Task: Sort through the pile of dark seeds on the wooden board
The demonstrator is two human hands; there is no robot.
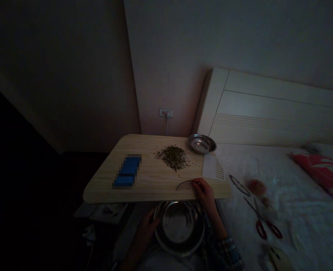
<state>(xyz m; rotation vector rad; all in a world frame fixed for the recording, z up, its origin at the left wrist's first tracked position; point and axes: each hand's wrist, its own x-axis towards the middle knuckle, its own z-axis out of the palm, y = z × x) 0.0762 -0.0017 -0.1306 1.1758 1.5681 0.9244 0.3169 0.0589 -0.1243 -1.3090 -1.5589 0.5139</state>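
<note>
A steel bowl (180, 229) sits low in front of me, just under the near edge of a wooden tabletop (152, 180). My left hand (146, 229) curls round the bowl's left rim. My right hand (205, 194) rests on the table's near edge, fingers pinched on a thin dark curved strip (184, 183). A heap of small dark bits (173, 157) lies in the middle of the table, well beyond both hands.
A small empty steel dish (201, 143) stands at the table's far right corner. A blue pixelated block (127, 171) lies on the left. On the white bed are red-handled scissors (263, 222), a ring-shaped object (239, 184), and a red pillow (323, 173). The room is dim.
</note>
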